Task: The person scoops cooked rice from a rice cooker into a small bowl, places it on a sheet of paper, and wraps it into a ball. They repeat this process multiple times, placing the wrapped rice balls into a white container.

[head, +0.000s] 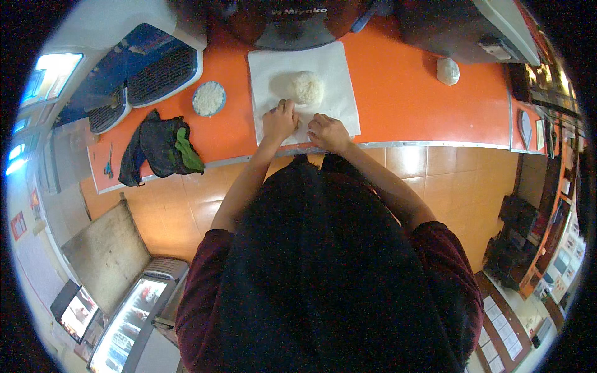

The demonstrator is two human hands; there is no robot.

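Sheets of white wrapping paper (pixel 322 60) lie stacked on the orange counter in front of me. A rounded mound of cooked white rice (pixel 308 87) sits near the middle of the top sheet. My left hand (pixel 280 122) rests at the near left of the mound, its fingers curled on the paper. Closer to the counter's front edge, my right hand (pixel 328 132) has its fingers bent against the same paper. Both hands appear to grip its near part; their fingertips are partly hidden. A small blue bowl (pixel 196 108) of white rice stands left of the paper.
A dark Miyako appliance (pixel 298 28) stands behind the paper. Left lie a dark bag or cloth (pixel 161 144) with a green leaf (pixel 189 151) and scissors (pixel 108 167). A white wrapped bundle (pixel 448 71) sits right. The counter's metal edge (pixel 419 144) runs before me.
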